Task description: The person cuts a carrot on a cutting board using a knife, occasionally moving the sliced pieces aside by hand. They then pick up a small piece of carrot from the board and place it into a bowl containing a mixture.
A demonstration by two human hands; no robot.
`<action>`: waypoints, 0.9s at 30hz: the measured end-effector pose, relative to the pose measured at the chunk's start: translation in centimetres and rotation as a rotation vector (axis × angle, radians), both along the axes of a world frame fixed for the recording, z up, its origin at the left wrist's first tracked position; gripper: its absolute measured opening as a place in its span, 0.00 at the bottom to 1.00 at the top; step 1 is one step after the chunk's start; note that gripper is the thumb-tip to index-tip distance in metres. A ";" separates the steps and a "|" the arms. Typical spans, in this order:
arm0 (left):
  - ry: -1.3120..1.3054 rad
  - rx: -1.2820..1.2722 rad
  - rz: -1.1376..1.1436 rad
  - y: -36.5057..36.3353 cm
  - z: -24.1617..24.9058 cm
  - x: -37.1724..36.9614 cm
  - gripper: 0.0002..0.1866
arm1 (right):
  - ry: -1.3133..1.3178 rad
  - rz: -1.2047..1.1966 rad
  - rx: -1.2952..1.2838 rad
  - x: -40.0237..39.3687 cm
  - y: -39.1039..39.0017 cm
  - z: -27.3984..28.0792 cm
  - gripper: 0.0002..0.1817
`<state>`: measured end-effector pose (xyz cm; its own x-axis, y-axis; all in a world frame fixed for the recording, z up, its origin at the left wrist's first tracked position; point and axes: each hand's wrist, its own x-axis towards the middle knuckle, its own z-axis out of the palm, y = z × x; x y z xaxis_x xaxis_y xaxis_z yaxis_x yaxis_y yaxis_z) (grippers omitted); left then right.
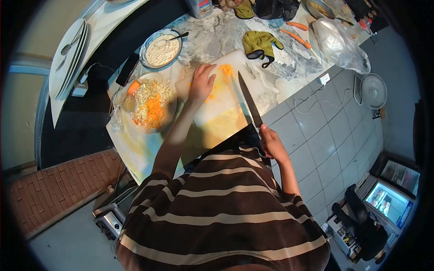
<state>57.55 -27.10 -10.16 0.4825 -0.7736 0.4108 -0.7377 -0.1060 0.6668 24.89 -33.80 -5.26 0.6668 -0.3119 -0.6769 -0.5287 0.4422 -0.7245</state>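
My right hand (pixel 272 143) grips the handle of a long kitchen knife (pixel 248 99), whose blade points away over the white cutting board (pixel 226 97). My left hand (pixel 201 84) lies flat on the board with fingers spread, next to a small heap of chopped carrot (pixel 226 70). A few orange bits lie scattered by that hand. To the left of the board stands a glass bowl (pixel 151 103) holding shredded cabbage and grated carrot.
A bowl of white flour with a spoon (pixel 161 49) sits behind the salad bowl. A green oven mitt (pixel 260 44), whole carrots (pixel 296 38) and a clear plastic bag (pixel 340 45) lie on the marble counter. Plates (pixel 68 54) stand far left. Tiled floor lies to the right.
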 end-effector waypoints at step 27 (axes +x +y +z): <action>-0.325 0.197 0.178 6.1 -1.8 -5.6 0.22 | 0.098 0.358 -0.781 6.7 0.0 -0.2 0.23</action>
